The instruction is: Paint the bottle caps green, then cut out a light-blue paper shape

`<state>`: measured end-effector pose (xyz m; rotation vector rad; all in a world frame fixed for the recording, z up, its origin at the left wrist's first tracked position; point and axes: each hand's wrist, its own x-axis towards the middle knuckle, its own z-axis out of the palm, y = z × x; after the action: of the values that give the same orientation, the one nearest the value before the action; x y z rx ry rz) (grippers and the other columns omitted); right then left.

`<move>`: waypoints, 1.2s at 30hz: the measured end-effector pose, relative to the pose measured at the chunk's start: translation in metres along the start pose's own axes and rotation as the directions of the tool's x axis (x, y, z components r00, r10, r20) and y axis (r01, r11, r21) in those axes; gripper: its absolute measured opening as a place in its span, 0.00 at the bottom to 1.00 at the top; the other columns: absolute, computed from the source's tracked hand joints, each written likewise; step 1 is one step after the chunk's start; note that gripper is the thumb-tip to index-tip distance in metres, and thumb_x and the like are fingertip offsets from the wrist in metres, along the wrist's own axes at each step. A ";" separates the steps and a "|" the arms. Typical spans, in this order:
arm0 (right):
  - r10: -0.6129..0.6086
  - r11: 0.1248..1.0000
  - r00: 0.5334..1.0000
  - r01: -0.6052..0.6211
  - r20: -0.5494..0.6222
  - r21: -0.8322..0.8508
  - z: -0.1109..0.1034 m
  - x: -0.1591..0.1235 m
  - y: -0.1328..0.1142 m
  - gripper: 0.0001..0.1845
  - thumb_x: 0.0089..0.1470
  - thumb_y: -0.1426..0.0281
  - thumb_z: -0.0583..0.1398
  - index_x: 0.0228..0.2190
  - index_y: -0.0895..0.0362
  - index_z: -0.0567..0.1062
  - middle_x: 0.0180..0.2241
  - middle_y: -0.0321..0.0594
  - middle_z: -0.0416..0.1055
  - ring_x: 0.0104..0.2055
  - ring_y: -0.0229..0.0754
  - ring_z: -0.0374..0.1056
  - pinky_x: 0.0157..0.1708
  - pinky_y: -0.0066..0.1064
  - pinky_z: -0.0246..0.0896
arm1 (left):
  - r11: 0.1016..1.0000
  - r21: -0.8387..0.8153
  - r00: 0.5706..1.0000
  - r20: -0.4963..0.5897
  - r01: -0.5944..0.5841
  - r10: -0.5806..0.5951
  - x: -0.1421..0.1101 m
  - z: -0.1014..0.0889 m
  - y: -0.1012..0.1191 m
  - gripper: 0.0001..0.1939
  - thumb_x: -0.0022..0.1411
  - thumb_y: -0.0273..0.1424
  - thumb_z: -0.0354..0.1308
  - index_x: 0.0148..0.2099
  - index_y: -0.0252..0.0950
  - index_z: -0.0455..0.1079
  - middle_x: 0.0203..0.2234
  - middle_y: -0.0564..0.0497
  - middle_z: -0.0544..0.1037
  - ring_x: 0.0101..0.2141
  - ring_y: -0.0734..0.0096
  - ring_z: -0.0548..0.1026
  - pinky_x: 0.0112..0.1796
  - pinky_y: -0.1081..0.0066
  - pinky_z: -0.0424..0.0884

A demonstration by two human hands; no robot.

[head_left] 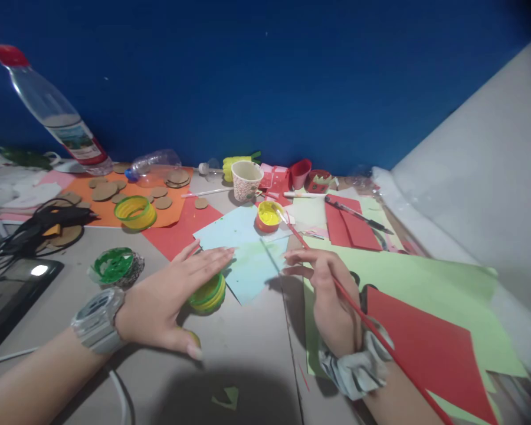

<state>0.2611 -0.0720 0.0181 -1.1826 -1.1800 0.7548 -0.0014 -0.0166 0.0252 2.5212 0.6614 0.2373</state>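
In my right hand point(331, 295) is a long red paintbrush point(356, 304), its bristles at a small tub of yellow paint point(269, 216). That tub stands on a light blue sheet of paper point(248, 260). My left hand point(172, 295) is stretched out, palm down with fingers spread, over a yellow-green ring point(209, 296) that it partly covers. Whether the palm touches the ring I cannot tell. A second yellow-green ring point(135, 213) rests on orange paper point(172, 215) farther back. Left of my left hand sits a cup of green paint point(114, 265).
A tall bottle point(71, 118) leans at the back left, near a clear bottle lying down point(154, 165). A patterned paper cup point(246, 183) stands at the back. Cardboard discs point(105, 190), black cables point(22, 239) and a dark device point(17, 301) lie left; green paper point(446, 277) and red paper point(429, 348) right.
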 end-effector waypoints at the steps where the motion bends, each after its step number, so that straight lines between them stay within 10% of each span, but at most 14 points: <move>1: -0.002 1.000 1.000 0.002 0.024 -0.015 -0.001 -0.001 0.001 0.14 0.65 0.64 0.51 0.36 0.53 0.75 0.37 0.39 0.74 0.35 0.40 0.72 0.33 0.32 0.73 | 1.000 0.001 1.000 -0.006 0.002 -0.002 0.000 0.000 0.000 0.55 0.52 0.63 0.50 0.70 0.43 0.30 0.68 0.38 0.47 0.64 0.42 0.52 0.61 0.42 0.36; 23: -0.110 0.879 0.864 0.315 0.491 -0.358 -0.007 0.007 0.015 0.10 0.64 0.71 0.49 0.42 0.53 0.69 0.42 0.43 0.71 0.45 0.44 0.69 0.47 0.36 0.65 | 1.000 0.016 1.000 -0.007 0.020 -0.020 0.002 -0.007 0.005 0.59 0.46 0.66 0.52 0.70 0.43 0.32 0.68 0.39 0.48 0.65 0.41 0.49 0.62 0.42 0.38; 29: -0.167 0.834 0.860 0.384 0.483 -0.395 -0.010 0.005 0.016 0.10 0.64 0.72 0.50 0.44 0.53 0.68 0.43 0.42 0.71 0.49 0.44 0.68 0.51 0.35 0.62 | 0.984 -0.151 0.984 -0.163 -0.098 0.073 -0.001 -0.004 -0.001 0.53 0.52 0.67 0.39 0.70 0.40 0.39 0.67 0.41 0.51 0.65 0.44 0.51 0.62 0.49 0.45; 36: -0.161 0.767 0.869 0.409 0.468 -0.495 -0.014 0.005 0.014 0.11 0.63 0.72 0.50 0.43 0.51 0.69 0.45 0.40 0.72 0.48 0.42 0.69 0.50 0.32 0.63 | 0.954 -0.300 0.885 -0.448 -0.016 -0.126 0.013 0.027 0.000 0.27 0.69 0.43 0.41 0.66 0.41 0.55 0.61 0.45 0.66 0.62 0.55 0.61 0.61 0.49 0.52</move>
<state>0.2778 -0.0678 0.0063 -1.3190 -1.9989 0.3994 0.0175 -0.0224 0.0028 2.1583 0.8088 0.8744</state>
